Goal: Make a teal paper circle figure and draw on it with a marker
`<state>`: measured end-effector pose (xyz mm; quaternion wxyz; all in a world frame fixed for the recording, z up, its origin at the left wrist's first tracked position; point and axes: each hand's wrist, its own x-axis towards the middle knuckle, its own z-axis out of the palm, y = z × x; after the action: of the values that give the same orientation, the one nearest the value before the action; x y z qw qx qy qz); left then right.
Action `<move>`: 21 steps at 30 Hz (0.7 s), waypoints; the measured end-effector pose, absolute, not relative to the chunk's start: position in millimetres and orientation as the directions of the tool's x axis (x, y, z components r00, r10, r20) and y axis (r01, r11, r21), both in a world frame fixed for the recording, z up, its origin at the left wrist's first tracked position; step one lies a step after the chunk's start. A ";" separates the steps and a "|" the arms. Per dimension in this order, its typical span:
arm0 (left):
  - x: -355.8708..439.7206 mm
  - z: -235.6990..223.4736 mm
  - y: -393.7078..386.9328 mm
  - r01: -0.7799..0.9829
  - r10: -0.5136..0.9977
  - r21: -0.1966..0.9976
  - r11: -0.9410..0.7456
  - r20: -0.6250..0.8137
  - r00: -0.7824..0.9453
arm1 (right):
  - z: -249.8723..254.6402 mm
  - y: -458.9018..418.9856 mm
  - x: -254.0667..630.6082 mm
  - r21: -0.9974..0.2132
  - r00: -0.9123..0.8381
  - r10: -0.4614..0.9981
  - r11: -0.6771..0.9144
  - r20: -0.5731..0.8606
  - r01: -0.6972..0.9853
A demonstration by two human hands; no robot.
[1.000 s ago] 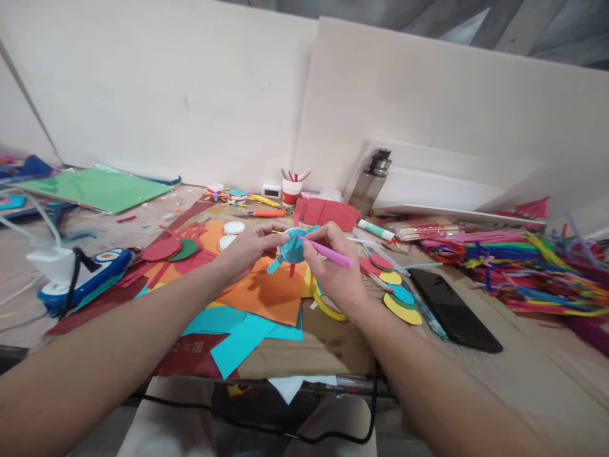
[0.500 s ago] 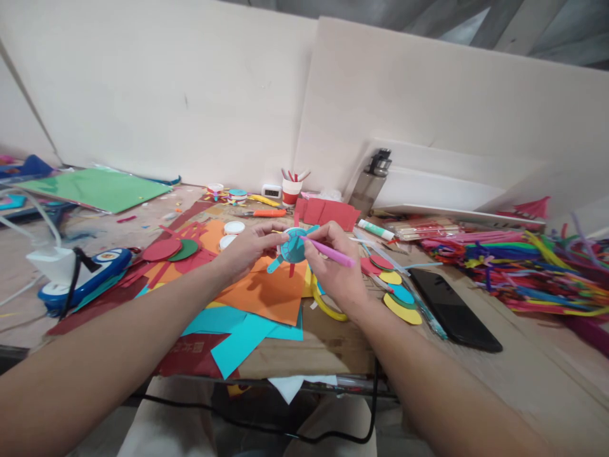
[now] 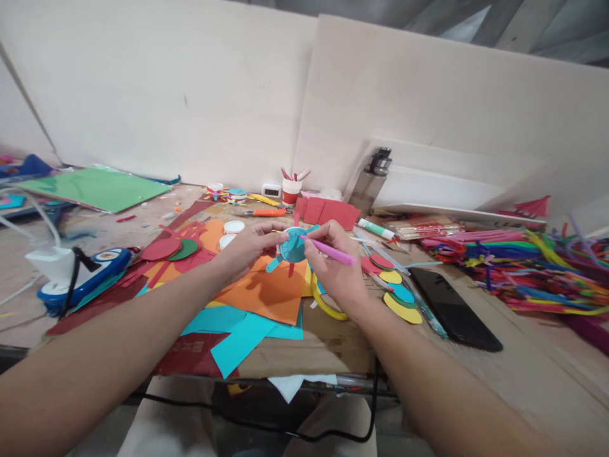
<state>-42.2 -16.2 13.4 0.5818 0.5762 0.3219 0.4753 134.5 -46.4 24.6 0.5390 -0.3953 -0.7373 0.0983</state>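
Observation:
Between my hands is a round blue paper turtle (image 3: pixel 292 247) with dark lines drawn on its disc and paper strips sticking out around it. My left hand (image 3: pixel 254 246) pinches its left edge between thumb and fingers. In my right hand (image 3: pixel 333 260) is a pink pen (image 3: pixel 335 252), its tip at the disc's face. Below lies a sheet of orange paper (image 3: pixel 266 295), with blue paper strips (image 3: pixel 245 339) nearer me. A yellow ring-like strip (image 3: pixel 328 308) shows under my right wrist.
To the right lie paper discs (image 3: pixel 402 308), a black phone (image 3: pixel 454 308) and a heap of pipe cleaners (image 3: pixel 533 273). A bottle (image 3: pixel 368 187), a cup of pens (image 3: pixel 292 190) and a cutter knife (image 3: pixel 267 213) stand or lie behind. A blue power strip (image 3: pixel 85 279) is at left.
Almost nothing has moved. The pen has shifted very slightly against the disc, while my left hand keeps the turtle in the same place.

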 end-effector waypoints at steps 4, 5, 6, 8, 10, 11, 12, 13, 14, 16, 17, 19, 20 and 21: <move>-42.4 13.1 -16.4 -0.182 0.924 0.977 -0.114 0.171 0.342 | 24.7 -47.5 135.1 -0.592 -0.107 0.707 0.656 0.699 0.469; -42.5 12.8 -16.2 -0.181 0.924 0.977 -0.112 0.170 0.343 | 24.9 -47.8 135.2 -0.586 -0.106 0.704 0.656 0.702 0.476; -42.5 12.4 -15.9 -0.181 0.924 0.977 -0.112 0.169 0.343 | 25.4 -48.0 135.2 -0.575 -0.105 0.698 0.658 0.709 0.487; -42.6 12.0 -15.4 -0.180 0.924 0.977 -0.113 0.170 0.343 | 26.6 -48.5 135.0 -0.555 -0.104 0.687 0.658 0.719 0.508; -42.7 11.9 -15.0 -0.181 0.924 0.977 -0.113 0.171 0.343 | 28.1 -49.1 134.7 -0.552 -0.104 0.688 0.655 0.718 0.516; -42.7 11.9 -14.9 -0.182 0.924 0.977 -0.114 0.171 0.343 | 28.7 -49.4 134.6 -0.556 -0.105 0.691 0.653 0.715 0.514; -42.8 12.0 -14.9 -0.183 0.924 0.977 -0.114 0.172 0.343 | 29.2 -49.7 134.5 -0.561 -0.105 0.695 0.651 0.711 0.511; -42.8 12.1 -15.0 -0.184 0.924 0.976 -0.115 0.173 0.342 | 29.6 -49.9 134.4 -0.565 -0.106 0.699 0.649 0.707 0.510; -42.7 12.2 -15.1 -0.185 0.923 0.976 -0.115 0.174 0.342 | 29.8 -50.2 134.3 -0.569 -0.107 0.703 0.646 0.703 0.508; -42.6 12.5 -15.7 -0.188 0.924 0.975 -0.116 0.175 0.339 | 29.8 -50.5 134.3 -0.578 -0.105 0.711 0.640 0.695 0.506; -42.4 12.7 -15.9 -0.187 0.925 0.975 -0.115 0.174 0.337 | 29.8 -50.7 134.2 -0.582 -0.102 0.714 0.637 0.693 0.506; -42.1 13.1 -16.4 -0.187 0.926 0.976 -0.116 0.174 0.335 | 29.7 -50.9 134.2 -0.584 -0.097 0.714 0.635 0.693 0.506; -42.0 13.3 -16.6 -0.186 0.926 0.976 -0.116 0.173 0.335 | 29.7 -50.9 134.2 -0.582 -0.094 0.712 0.637 0.696 0.506; -42.0 13.4 -16.7 -0.185 0.926 0.976 -0.116 0.174 0.335 | 29.7 -51.0 134.3 -0.579 -0.094 0.709 0.638 0.699 0.508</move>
<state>-42.0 -16.7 13.4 0.5813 0.5741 0.3226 0.4779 134.3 -51.0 29.7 0.5303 -0.4147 -0.7333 0.0949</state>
